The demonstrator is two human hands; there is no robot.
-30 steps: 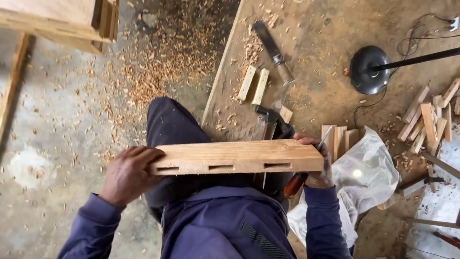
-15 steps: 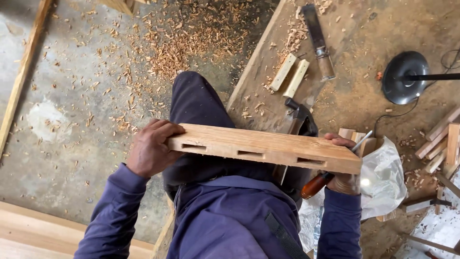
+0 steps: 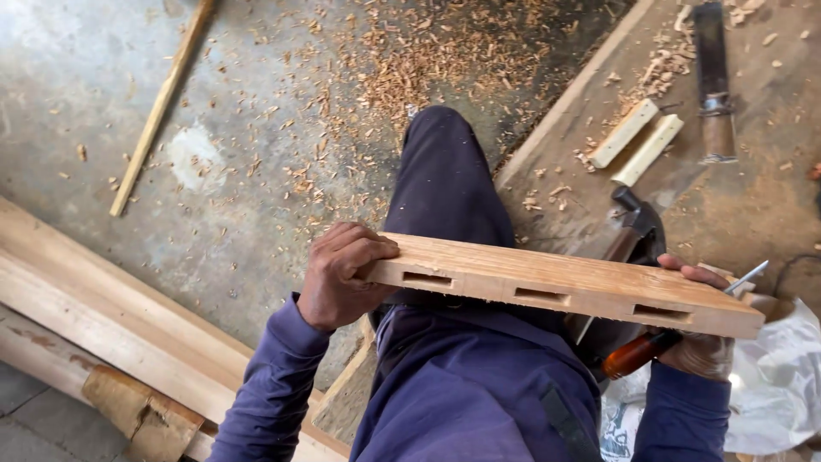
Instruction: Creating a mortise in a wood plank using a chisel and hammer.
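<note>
1. Head view, looking down: a pale wooden board (image 3: 556, 282) with three rectangular slots cut into its near edge is held crosswise above the person's lap, tilting down toward the right end.
2. The left hand (image 3: 342, 274) is closed over the board's left end, fingers curled across the top face and thumb beneath.
3. The right hand (image 3: 697, 329) supports the right end from below, fingers wrapping up past the far edge; it also grips a chisel (image 3: 663, 338) with an orange-brown handle, its metal blade poking out beyond the fingers.
4. Just beyond the right hand, a hammer (image 3: 633, 231) rests on the brown bench top (image 3: 761, 197), its head dark.
5. Farther out from that hand lie two short pale wood blocks (image 3: 637, 141) side by side and a long flat blade (image 3: 711, 77).
6. A white plastic bag (image 3: 774, 385) sits beside the right wrist.
7. Beyond the left hand, wood shavings (image 3: 410, 60) litter the concrete floor (image 3: 103, 85); long planks (image 3: 111, 316) lie below that wrist.
</note>
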